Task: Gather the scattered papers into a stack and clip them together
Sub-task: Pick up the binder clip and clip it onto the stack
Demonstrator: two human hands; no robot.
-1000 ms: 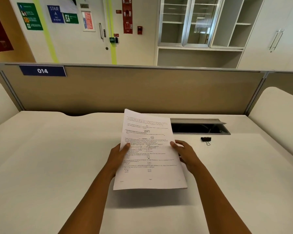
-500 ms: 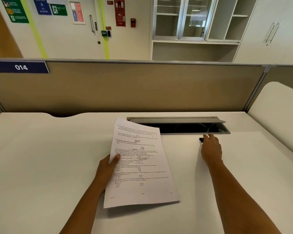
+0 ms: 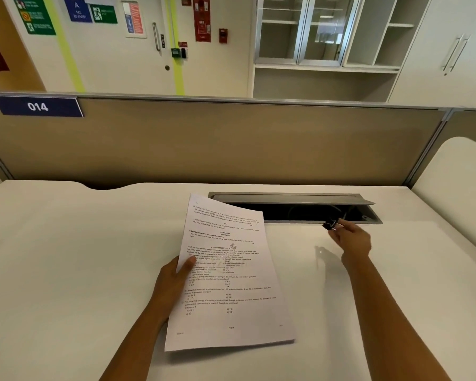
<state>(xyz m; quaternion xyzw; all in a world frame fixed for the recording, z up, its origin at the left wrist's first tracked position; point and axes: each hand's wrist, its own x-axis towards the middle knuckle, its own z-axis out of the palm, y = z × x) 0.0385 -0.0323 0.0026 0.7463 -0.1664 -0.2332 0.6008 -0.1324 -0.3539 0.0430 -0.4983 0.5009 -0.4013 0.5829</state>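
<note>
Papers (image 3: 226, 273), printed sheets gathered into one stack, are held above the white desk (image 3: 66, 257) near its middle, tilted so that the top edge leans away from the person and the lower right corner casts a shadow on the surface below. The left hand (image 3: 176, 279) grips the stack at its left edge, thumb pressed on the printed face and the other fingers hidden behind the sheets. To the right of the stack and well apart from it, the right hand (image 3: 351, 239) is raised off the desk and pinches a small black binder clip (image 3: 331, 224) between thumb and fingertips; the clip's wire handles are hard to make out. The clip sits just in front of the near edge of a cable tray (image 3: 291, 202), a long recess in the desk whose grey flap stands open over a dark interior. Behind the desk runs a tan partition (image 3: 231, 144) carrying a blue label reading 014 (image 3: 37, 106). Beyond it stand a wall with signs and white cabinets.
</note>
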